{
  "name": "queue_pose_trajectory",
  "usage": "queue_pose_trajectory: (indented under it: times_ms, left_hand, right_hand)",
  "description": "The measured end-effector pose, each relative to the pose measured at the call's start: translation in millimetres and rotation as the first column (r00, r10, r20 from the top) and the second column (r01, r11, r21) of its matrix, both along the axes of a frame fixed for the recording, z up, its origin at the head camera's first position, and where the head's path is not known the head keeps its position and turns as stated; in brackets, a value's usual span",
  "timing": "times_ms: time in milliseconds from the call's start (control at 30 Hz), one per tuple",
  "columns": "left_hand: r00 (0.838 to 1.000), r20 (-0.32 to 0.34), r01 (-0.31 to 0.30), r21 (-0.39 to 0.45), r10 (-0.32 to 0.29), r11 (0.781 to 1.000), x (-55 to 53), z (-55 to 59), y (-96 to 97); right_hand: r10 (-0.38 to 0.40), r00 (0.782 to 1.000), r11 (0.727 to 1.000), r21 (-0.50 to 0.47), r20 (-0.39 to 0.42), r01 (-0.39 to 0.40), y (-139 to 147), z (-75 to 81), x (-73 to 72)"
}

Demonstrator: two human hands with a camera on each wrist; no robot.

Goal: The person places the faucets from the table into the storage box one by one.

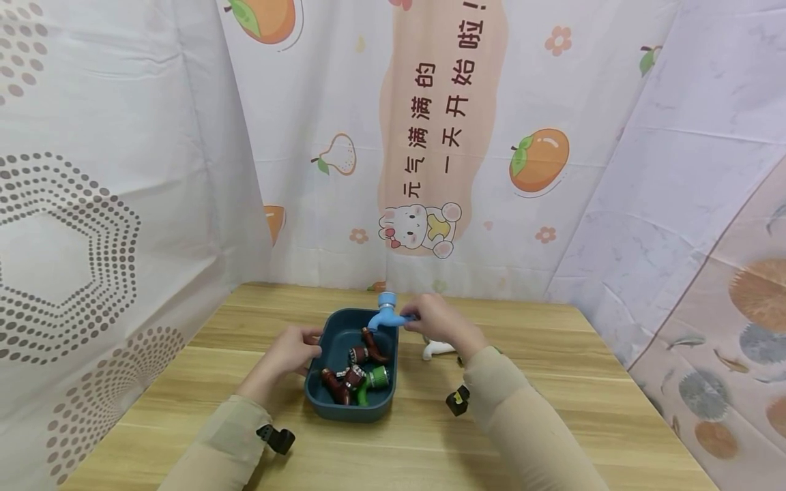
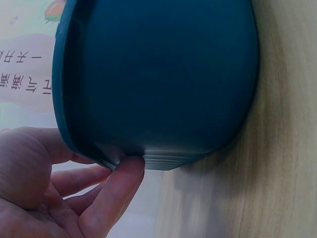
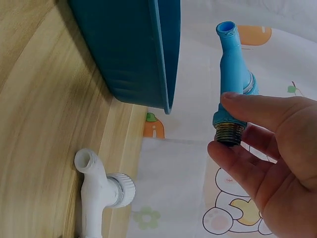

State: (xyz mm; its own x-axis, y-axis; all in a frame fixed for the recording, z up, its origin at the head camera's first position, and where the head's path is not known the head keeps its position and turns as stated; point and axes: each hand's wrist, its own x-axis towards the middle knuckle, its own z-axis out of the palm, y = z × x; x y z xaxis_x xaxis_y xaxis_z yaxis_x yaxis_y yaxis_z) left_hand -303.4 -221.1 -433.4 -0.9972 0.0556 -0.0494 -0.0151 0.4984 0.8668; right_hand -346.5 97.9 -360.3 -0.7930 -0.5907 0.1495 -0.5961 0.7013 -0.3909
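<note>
A dark teal plastic bin (image 1: 350,413) stands on the table, and my left hand (image 1: 290,350) pinches its left rim. In the left wrist view, the thumb lies against the outer wall of the bin (image 2: 163,74). My right hand (image 1: 434,315) holds a light blue plastic tap (image 1: 385,318) by its threaded end, above the bin's far right corner. The tap's spout opening shows in the right wrist view. Inside the bin lie dark red-brown taps (image 1: 359,354) and a green tap (image 1: 377,377), some overlapping.
A white tap (image 3: 94,198) lies on the wooden table (image 1: 381,457), right of the bin and partly behind my right wrist in the head view. Something small and dark lies near it. Printed curtains (image 1: 331,225) hang behind and along both sides of the table.
</note>
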Motion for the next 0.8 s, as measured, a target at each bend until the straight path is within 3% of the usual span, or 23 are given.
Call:
queue_pose_trajectory:
  times_ms: [533, 800]
  left_hand:
    - [1.0, -0.004, -0.001, -0.001, 0.001, 1.0, -0.5, -1.5, 0.2]
    - [1.0, 0.001, -0.001, 0.003, 0.001, 1.0, -1.1, -1.5, 0.1]
  right_hand:
    - [0.016, 0.999, 0.998, 0.065, -0.044, -0.013, -25, -1.8, -4.2]
    - [0.023, 1.0, 0.996, 0.088, -0.011, -0.022, -36, -6.6, -7.3]
